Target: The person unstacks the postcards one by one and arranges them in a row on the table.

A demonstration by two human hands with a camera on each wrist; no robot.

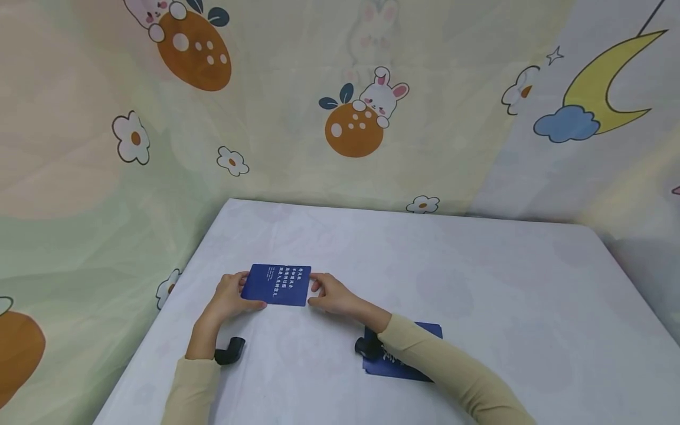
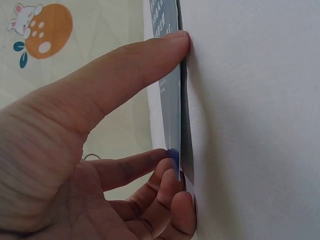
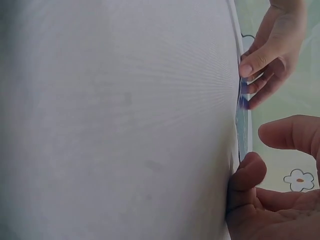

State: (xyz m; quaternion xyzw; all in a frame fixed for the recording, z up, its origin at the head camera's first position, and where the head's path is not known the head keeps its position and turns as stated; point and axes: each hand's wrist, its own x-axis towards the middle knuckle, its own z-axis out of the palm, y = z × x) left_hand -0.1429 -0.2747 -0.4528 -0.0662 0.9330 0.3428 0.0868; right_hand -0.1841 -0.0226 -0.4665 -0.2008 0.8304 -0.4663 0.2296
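A blue card (image 1: 276, 284) with white printed writing lies near the left part of the white table. My left hand (image 1: 232, 297) holds it at its left side, the thumb (image 2: 175, 44) on the near edge and the other fingers around the left corner. Beside the card's right edge is my right hand (image 1: 334, 294). In the right wrist view its thumb (image 3: 285, 134) stands apart from the bent fingers, with nothing pinched between them. More blue cards (image 1: 390, 370) lie under the right forearm, which partly hides them.
The white tabletop (image 1: 504, 283) stretches to the right and back. A printed cloth (image 1: 281, 118) with rabbits, oranges and flowers hangs behind and to the left. Black wrist cameras (image 1: 230, 351) sit at both wrists.
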